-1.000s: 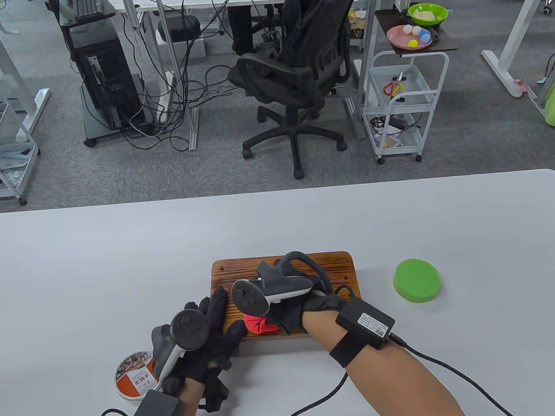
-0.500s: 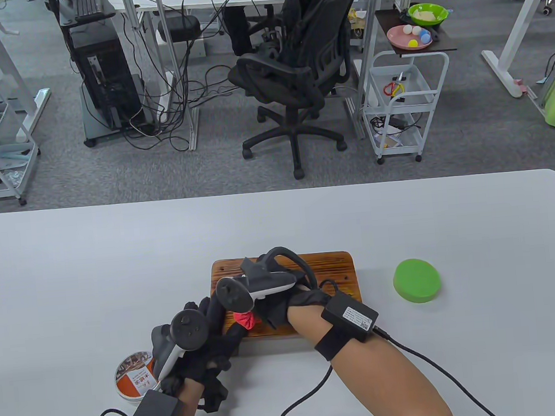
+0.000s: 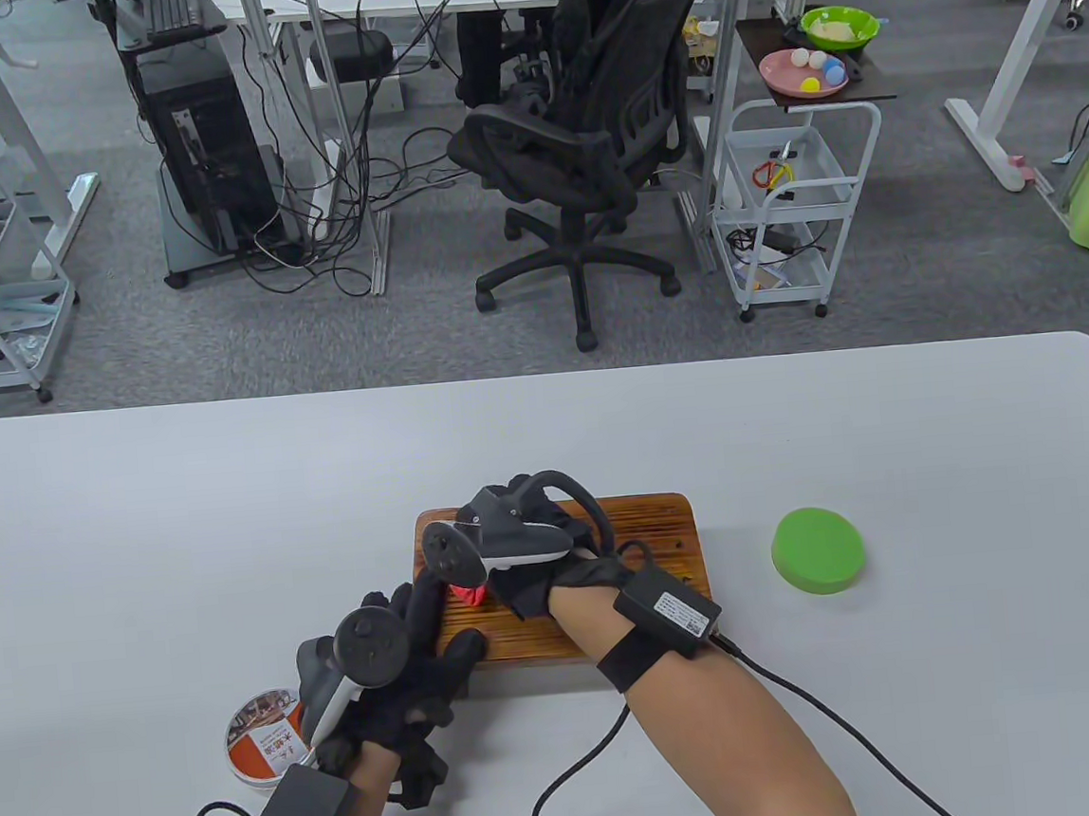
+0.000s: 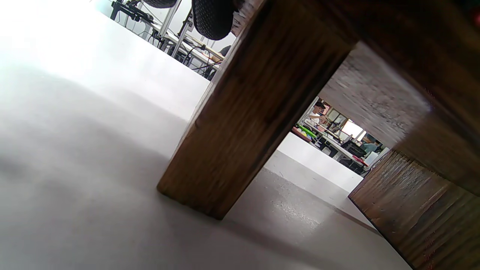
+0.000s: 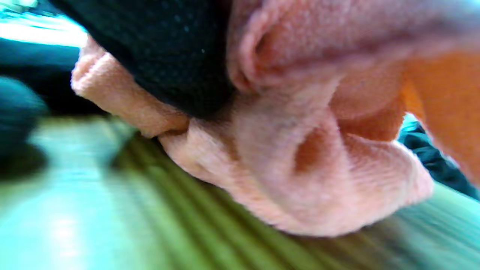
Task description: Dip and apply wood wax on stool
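A small dark wooden stool (image 3: 651,532) stands on the white table, its legs (image 4: 240,123) filling the left wrist view. My left hand (image 3: 422,642) grips the stool's near left corner, fingers over the top edge. My right hand (image 3: 520,562) holds a bunched red cloth (image 3: 468,594) pressed on the stool's top near its left end. Close up in the right wrist view, the cloth (image 5: 300,165) looks pink under the black glove. A round wax tin (image 3: 261,738) with an orange label lies by my left wrist.
A green round lid (image 3: 817,549) lies on the table to the right of the stool. Cables run from both wrist boxes off the near edge. Beyond the table stand an office chair (image 3: 570,158) and a white cart (image 3: 789,206).
My right hand has slid the red cloth from the stool's near edge away from me and leftward across the top. The left hand and stool have stayed put.
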Tool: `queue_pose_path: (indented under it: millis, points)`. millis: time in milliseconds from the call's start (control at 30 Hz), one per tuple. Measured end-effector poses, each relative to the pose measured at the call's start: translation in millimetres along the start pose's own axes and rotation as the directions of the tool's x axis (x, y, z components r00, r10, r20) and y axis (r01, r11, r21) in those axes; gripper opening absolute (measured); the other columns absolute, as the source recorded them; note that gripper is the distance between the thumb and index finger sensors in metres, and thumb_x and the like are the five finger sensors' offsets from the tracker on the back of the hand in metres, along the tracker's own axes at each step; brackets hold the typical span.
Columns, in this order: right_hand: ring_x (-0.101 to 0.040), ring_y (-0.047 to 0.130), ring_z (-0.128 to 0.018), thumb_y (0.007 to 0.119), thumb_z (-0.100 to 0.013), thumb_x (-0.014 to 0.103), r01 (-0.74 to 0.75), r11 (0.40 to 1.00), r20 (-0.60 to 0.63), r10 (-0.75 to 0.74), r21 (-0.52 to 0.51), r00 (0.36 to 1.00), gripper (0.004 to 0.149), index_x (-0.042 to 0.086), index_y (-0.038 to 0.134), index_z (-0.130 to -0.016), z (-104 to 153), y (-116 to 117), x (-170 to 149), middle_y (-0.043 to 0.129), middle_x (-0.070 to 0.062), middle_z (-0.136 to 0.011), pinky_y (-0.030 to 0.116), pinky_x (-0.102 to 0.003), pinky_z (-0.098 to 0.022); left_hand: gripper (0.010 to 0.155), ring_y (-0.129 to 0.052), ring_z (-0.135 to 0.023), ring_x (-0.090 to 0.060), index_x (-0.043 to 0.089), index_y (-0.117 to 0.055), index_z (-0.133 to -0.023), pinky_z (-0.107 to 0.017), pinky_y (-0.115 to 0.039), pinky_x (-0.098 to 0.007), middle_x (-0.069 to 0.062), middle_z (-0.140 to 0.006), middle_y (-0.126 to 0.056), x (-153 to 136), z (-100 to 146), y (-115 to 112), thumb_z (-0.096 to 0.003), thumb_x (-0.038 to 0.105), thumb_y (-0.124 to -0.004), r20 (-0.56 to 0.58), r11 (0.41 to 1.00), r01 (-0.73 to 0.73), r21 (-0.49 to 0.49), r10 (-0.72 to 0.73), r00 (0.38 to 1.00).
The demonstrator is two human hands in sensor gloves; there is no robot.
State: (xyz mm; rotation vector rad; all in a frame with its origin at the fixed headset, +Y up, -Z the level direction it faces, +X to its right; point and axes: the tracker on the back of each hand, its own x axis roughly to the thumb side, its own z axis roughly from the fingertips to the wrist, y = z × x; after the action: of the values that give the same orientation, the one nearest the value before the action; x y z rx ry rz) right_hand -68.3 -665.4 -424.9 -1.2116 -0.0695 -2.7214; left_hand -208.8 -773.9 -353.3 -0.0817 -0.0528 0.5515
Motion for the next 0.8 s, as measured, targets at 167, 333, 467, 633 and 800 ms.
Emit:
queue_pose_path:
  millis: [167,333,467,633,800]
  points:
    - [-0.033,0.086,-0.085,0.101,-0.033,0.035,0.011,0.999,-0.188,-0.02,-0.048,0.982,0.065,0.045,0.08,-0.093,-3,0,-12,0.085,0.005,-0.1,0.062,-0.064,-0.069,0.096,-0.029,-0.113,-0.05,0.041,-0.025,-0.116,-0.069,-0.03,-0.082,-0.014,-0.125,-0.042,0,0,0,-0.0398,0.085,-0.063,0.0,1.0,0.004,0.001,-0.004,1.0]
    - [-0.037,0.088,-0.082,0.1,-0.035,0.035,-0.013,0.997,-0.436,-0.024,-0.081,0.9,0.065,0.042,0.079,-0.095,-9,10,-43,0.086,-0.002,-0.1,0.065,-0.064,-0.065,0.097,-0.029,-0.114,-0.049,0.041,-0.025,-0.116,-0.069,-0.03,-0.082,-0.014,-0.125,-0.042,0,0,0,-0.0397,0.085,-0.063,0.0,1.0,0.004,0.003,-0.004,1.0]
    - [-0.037,0.089,-0.081,0.1,-0.035,0.034,-0.045,0.997,-0.405,0.018,-0.057,0.914,0.065,0.04,0.078,-0.096,-8,10,-41,0.086,-0.004,-0.099,0.067,-0.062,-0.065,0.097,-0.029,-0.114,-0.05,0.04,-0.024,-0.116,-0.069,-0.029,-0.083,-0.014,-0.125,-0.042,0,0,0,-0.0397,0.085,-0.063,0.0,1.0,0.005,0.004,-0.005,1.0]
    - [-0.03,0.088,-0.085,0.101,-0.034,0.032,-0.038,0.999,-0.188,0.04,0.016,0.981,0.065,0.04,0.079,-0.094,0,2,-20,0.086,0.003,-0.099,0.066,-0.06,-0.068,0.1,-0.029,-0.113,-0.049,0.036,-0.023,-0.116,-0.068,-0.028,-0.083,-0.014,-0.125,-0.043,0,0,0,-0.0395,0.085,-0.063,-0.001,1.0,0.016,0.011,-0.016,1.0]
    - [-0.028,0.088,-0.086,0.101,-0.033,0.033,-0.036,0.999,-0.106,0.04,0.039,0.994,0.065,0.043,0.08,-0.093,9,-1,-15,0.085,0.006,-0.099,0.065,-0.06,-0.069,0.099,-0.029,-0.114,-0.049,0.037,-0.023,-0.116,-0.068,-0.028,-0.083,-0.013,-0.125,-0.043,0,0,0,-0.0396,0.085,-0.063,-0.001,1.0,0.016,0.011,-0.016,1.0]
